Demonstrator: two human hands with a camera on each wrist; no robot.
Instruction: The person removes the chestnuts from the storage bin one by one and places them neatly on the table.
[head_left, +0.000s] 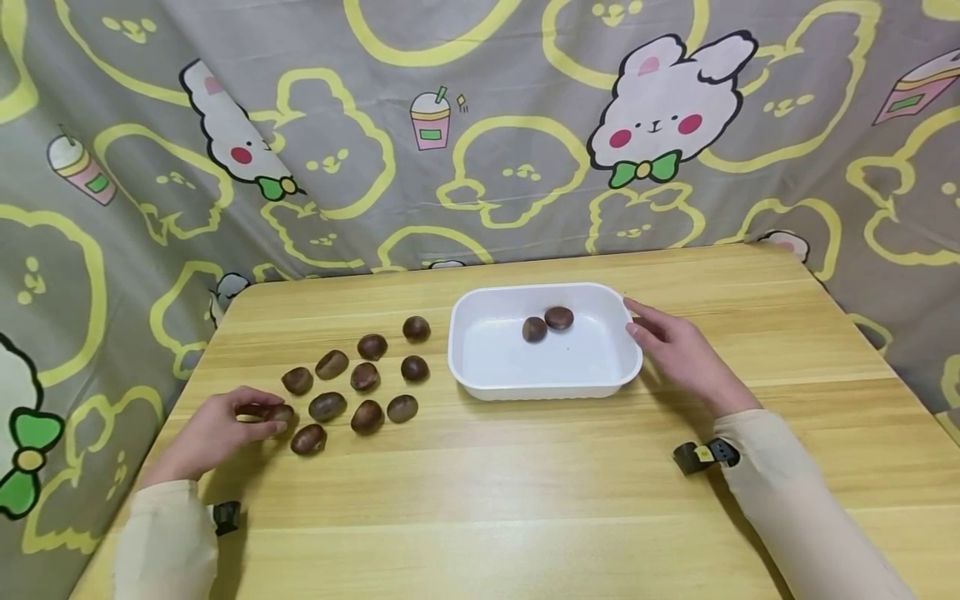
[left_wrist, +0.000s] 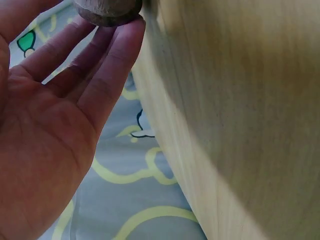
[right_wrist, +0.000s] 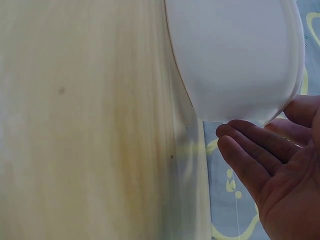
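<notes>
My left hand [head_left: 218, 431] pinches a brown chestnut [head_left: 279, 414] between thumb and fingertips, at the near left edge of a group of chestnuts. In the left wrist view this chestnut [left_wrist: 109, 11] shows at the top, against the fingertips. Several loose chestnuts lie just right of it, among them a shiny one [head_left: 309, 439] closest to the hand. My right hand [head_left: 682, 354] rests its outstretched fingers against the right end of a white plastic tray [head_left: 543, 390]. Inside the tray are two chestnuts side by side, one rounder [head_left: 534, 329] and one broader [head_left: 558, 317].
Everything stands on a wooden table [head_left: 480, 492] with light grain. A grey cartoon-print curtain [head_left: 517, 92] hangs behind it and along both sides. Another chestnut [head_left: 416, 328] sits at the far end of the group, left of the tray.
</notes>
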